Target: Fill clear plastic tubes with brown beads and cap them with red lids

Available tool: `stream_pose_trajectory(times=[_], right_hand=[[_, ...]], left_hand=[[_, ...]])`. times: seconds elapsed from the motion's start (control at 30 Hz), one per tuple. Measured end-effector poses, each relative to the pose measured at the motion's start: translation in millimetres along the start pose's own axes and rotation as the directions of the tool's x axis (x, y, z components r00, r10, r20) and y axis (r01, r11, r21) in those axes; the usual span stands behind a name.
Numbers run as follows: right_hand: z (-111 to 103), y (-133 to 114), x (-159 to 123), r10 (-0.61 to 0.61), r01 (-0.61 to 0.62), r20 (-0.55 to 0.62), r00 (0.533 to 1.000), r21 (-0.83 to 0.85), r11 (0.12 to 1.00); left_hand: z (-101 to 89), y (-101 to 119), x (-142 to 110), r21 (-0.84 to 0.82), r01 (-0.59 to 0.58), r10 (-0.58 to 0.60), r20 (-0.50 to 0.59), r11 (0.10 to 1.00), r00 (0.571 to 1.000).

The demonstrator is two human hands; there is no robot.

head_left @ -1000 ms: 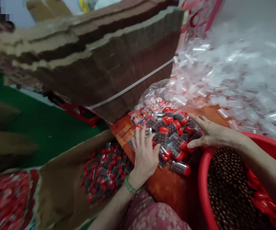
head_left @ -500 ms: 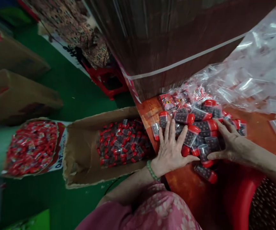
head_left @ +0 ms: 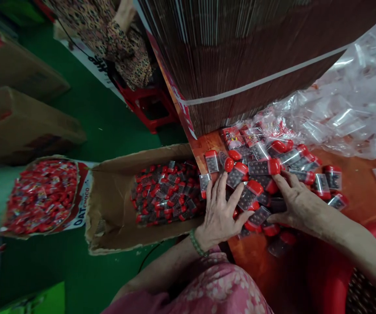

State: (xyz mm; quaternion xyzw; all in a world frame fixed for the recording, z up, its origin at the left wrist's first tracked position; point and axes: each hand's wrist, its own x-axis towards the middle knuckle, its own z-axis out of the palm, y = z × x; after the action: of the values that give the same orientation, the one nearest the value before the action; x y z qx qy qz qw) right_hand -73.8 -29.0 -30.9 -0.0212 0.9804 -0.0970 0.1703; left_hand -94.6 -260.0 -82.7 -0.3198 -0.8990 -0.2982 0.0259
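Observation:
A heap of small clear containers with red caps (head_left: 264, 167), filled with dark round balls, lies on the orange tabletop (head_left: 364, 198). My left hand (head_left: 222, 211), with a green bead bracelet at its wrist, rests on the heap's left side, fingers spread. On the right side my right hand (head_left: 297, 203) touches the containers, its thumb and fingers apart. Neither hand has closed round a container. Left of the table edge, an open cardboard box (head_left: 109, 209) holds many more such containers (head_left: 164, 192).
A strapped stack of flat cardboard (head_left: 240, 65) stands behind the heap. Clear plastic pieces (head_left: 347, 117) spread at right. A red tub (head_left: 334, 279) of dark balls sits at lower right. Another person's patterned sleeve (head_left: 122, 52) shows beyond a red stool (head_left: 151, 104).
My left hand has moved slightly left and down, the right slightly left. The containers under my hands have shifted and spread out more. The view has shifted slightly.

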Motion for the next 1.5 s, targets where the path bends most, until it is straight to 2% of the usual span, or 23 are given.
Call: stream_pose_trajectory(times=[0.13, 0.3, 0.43, 0.57, 0.63, 0.7, 0.8, 0.9, 0.97, 1.0, 1.07, 1.13, 1.2, 1.33, 1.4, 1.5], right_hand=[[0, -13, 2, -0.006, 0.008, 0.026, 1.0, -0.092, 0.996], [4, -27, 10, -0.072, 0.072, 0.004, 0.997, -0.165, 0.984], [1, -50, 25, -0.123, 0.138, 0.097, 0.988, -0.161, 0.977], [-5, -84, 41, -0.185, 0.208, 0.195, 0.963, -0.108, 0.972], [-9, -101, 47, -0.177, 0.204, 0.197, 0.964, -0.123, 0.971], [-13, -114, 51, -0.199, 0.225, 0.199, 0.959, -0.115, 0.968], [-23, -125, 56, -0.322, 0.332, 0.166, 0.932, -0.035, 0.942], [-38, -123, 64, -0.389, 0.39, 0.042, 0.92, -0.011, 0.921], [-48, -114, 71, -0.345, 0.344, -0.03, 0.938, -0.034, 0.938], [-51, -109, 75, -0.301, 0.3, -0.046, 0.952, -0.042, 0.953], [-52, -96, 81, -0.209, 0.208, -0.002, 0.978, -0.049, 0.977], [-44, -86, 83, -0.135, 0.14, 0.073, 0.988, -0.067, 0.988], [-33, -82, 80, -0.128, 0.137, 0.101, 0.987, -0.086, 0.987], [-19, -91, 71, -0.209, 0.216, 0.092, 0.974, -0.077, 0.973], [-18, -103, 69, -0.237, 0.246, 0.119, 0.964, -0.07, 0.967], [-17, -122, 68, -0.291, 0.301, 0.118, 0.949, -0.07, 0.951]], left_hand=[[-3.6, -14, -3, 0.011, -0.048, 0.048, -0.057, 0.999, 0.997], [-8.5, -46, -15, 0.021, -0.105, 0.106, -0.092, 0.994, 0.99], [-11.4, -75, -31, -0.007, -0.088, 0.086, -0.119, 0.996, 0.989], [-17.3, -105, -44, -0.059, 0.036, -0.045, -0.163, 0.998, 0.986], [-24.1, -121, -48, -0.066, 0.133, -0.142, -0.178, 0.989, 0.974], [-34.1, -138, -51, -0.064, 0.244, -0.253, -0.203, 0.968, 0.946], [-52.7, -154, -47, -0.057, 0.365, -0.366, -0.275, 0.929, 0.889], [-68.1, -147, -27, -0.062, 0.406, -0.403, -0.325, 0.912, 0.856], [-72.3, -132, -5, -0.06, 0.358, -0.36, -0.284, 0.932, 0.889], [-72.0, -123, 7, -0.053, 0.285, -0.289, -0.255, 0.957, 0.923], [-67.1, -110, 33, -0.018, 0.149, -0.15, -0.166, 0.989, 0.975], [-58.7, -105, 54, 0.04, 0.106, -0.101, -0.101, 0.994, 0.99], [-51.1, -106, 68, 0.089, 0.092, -0.088, -0.05, 0.992, 0.995], [-48.6, -113, 71, 0.079, 0.024, -0.025, 0.017, 0.997, 1.0], [-52.1, -117, 64, 0.061, 0.003, -0.005, 0.025, 0.998, 1.0], [-55.3, -127, 48, 0.047, 0.039, -0.039, -0.003, 0.998, 0.999]])
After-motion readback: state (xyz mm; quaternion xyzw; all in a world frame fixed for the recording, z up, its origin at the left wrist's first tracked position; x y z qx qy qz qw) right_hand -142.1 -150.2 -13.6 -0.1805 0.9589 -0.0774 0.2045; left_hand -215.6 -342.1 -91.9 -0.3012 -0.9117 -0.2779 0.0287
